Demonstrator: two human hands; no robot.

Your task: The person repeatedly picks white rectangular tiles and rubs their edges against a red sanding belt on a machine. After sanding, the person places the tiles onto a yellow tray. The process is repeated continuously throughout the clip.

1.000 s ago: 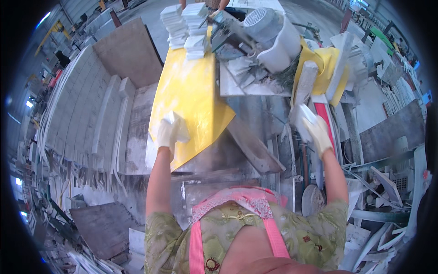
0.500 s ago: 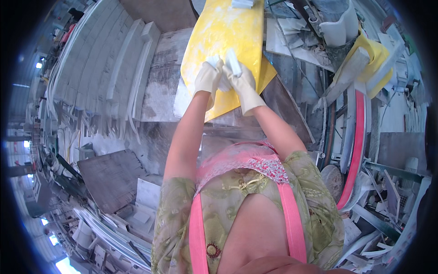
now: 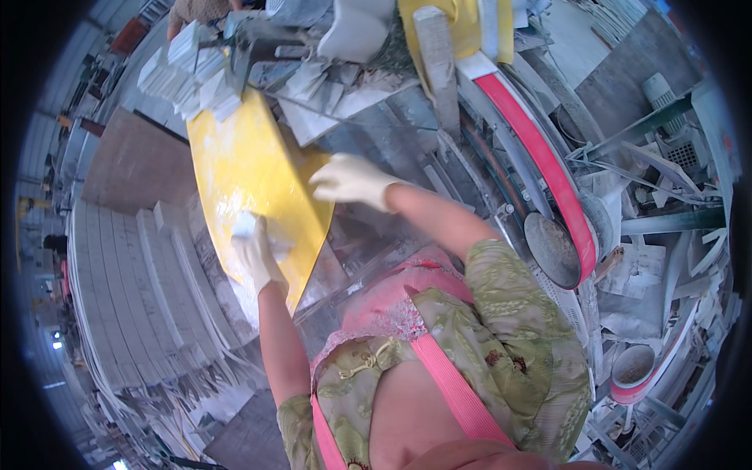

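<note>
Both hands wear cream gloves. My left hand [image 3: 257,257] is low over the yellow sheet [image 3: 274,172], its fingers closed around a small white block [image 3: 244,225]; the glove hides part of the block. The sheet is smeared with white, wet-looking patches. My right hand [image 3: 351,182] is beside the sheet's right edge, fingers stretched out to the left, with nothing visible in them. At the sheet's far end stands a pile of white blocks [image 3: 188,74].
Long grey-white slabs [image 3: 117,290] are stacked to the left. On the right runs a machine with a red belt [image 3: 540,157] around a round wheel [image 3: 552,247]. White offcuts [image 3: 309,82] lie beyond the sheet. Part of another person [image 3: 200,9] shows at the far left.
My view has turned to the right. My hands have separated; the right one has let go of its white piece and moved off to the sheet's right edge.
</note>
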